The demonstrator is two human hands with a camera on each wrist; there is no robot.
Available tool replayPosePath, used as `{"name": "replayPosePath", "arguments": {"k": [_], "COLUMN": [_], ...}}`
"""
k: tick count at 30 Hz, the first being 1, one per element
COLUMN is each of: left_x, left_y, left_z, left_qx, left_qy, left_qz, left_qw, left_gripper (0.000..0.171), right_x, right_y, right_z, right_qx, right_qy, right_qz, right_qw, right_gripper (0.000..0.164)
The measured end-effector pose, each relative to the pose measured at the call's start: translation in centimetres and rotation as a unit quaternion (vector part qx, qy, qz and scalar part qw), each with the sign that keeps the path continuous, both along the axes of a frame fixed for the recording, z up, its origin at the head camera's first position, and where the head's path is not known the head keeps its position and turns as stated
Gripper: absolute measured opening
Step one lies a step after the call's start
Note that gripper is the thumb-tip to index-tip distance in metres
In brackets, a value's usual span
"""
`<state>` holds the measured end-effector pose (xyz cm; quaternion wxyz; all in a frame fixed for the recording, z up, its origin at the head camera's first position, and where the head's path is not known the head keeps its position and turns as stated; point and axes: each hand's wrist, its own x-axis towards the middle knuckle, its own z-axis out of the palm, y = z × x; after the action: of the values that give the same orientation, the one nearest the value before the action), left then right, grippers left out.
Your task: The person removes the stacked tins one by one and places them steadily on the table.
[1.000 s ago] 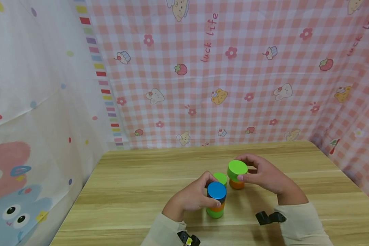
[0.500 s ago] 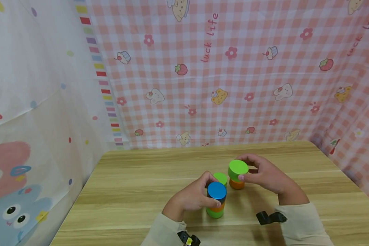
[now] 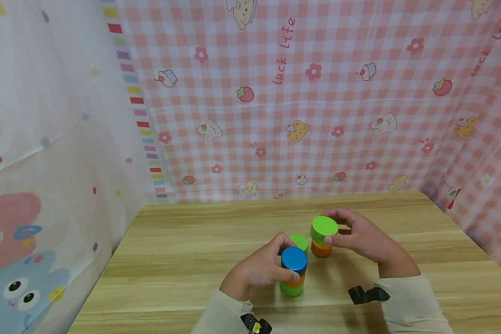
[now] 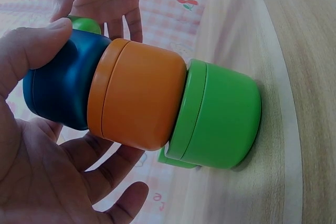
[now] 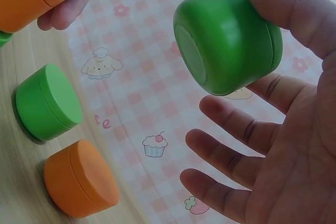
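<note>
Three small lidded jars form a stack: a green jar [image 4: 223, 116] on the table, an orange jar [image 4: 139, 95] over it, and a dark blue jar [image 4: 65, 80] on top. My left hand [image 3: 265, 268] grips the blue jar with thumb and fingers on opposite sides. In my right hand [image 3: 356, 237], a second green jar [image 5: 226, 38] is pinched between thumb and index finger, raised and tilted, while the other fingers spread apart. Below it, a second orange jar [image 5: 81, 179] stands on the table. Beside that orange one is a third green jar [image 5: 47, 103], partly hidden behind the stack in the head view.
The wood-grain table [image 3: 183, 260] runs back to a pink checked cloth [image 3: 250, 116]. A white patterned cloth [image 3: 67, 139] hangs on the left. Black wrist cameras [image 3: 367, 295] sit at both cream sleeves.
My right hand has shifted very slightly right and up with its green jar. The left hand and the stack have not visibly moved.
</note>
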<state>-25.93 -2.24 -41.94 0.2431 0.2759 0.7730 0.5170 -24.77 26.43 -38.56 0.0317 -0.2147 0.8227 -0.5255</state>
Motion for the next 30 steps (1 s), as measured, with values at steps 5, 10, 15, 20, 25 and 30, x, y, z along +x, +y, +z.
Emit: {"name": "replayPosePath", "arguments": {"k": [5, 10, 15, 20, 25, 30], "left_x": [0.05, 0.06, 0.10, 0.05, 0.02, 0.01], "left_y": [0.01, 0.01, -0.02, -0.04, -0.06, -0.06], "left_z": [-0.02, -0.03, -0.03, -0.04, -0.08, -0.10], "left_qx": [0.000, 0.001, 0.002, 0.000, -0.001, -0.002], "left_qy": [0.006, 0.006, 0.002, 0.000, 0.000, 0.002], "left_qz": [-0.001, 0.000, 0.002, 0.004, 0.003, 0.003], "left_qw": [1.0000, 1.0000, 1.0000, 1.0000, 1.0000, 1.0000], "left_gripper": [0.051, 0.051, 0.051, 0.051, 0.051, 0.051], "right_x": [0.06, 0.08, 0.00, -0.12, -0.24, -0.29], "right_y": [0.10, 0.23, 0.30, 0.37, 0.48, 0.57], "right_z": [-0.02, 0.01, -0.02, -0.08, -0.17, -0.22], "right_qx": [0.002, 0.007, 0.010, 0.016, 0.018, 0.019], "right_qy": [0.002, 0.004, 0.002, 0.001, 0.000, -0.006], "right_qz": [-0.008, -0.012, -0.018, -0.026, -0.029, -0.030], "right_qw": [1.000, 1.000, 1.000, 1.000, 0.999, 0.999], "right_gripper": [0.046, 0.045, 0.046, 0.046, 0.047, 0.048]}}
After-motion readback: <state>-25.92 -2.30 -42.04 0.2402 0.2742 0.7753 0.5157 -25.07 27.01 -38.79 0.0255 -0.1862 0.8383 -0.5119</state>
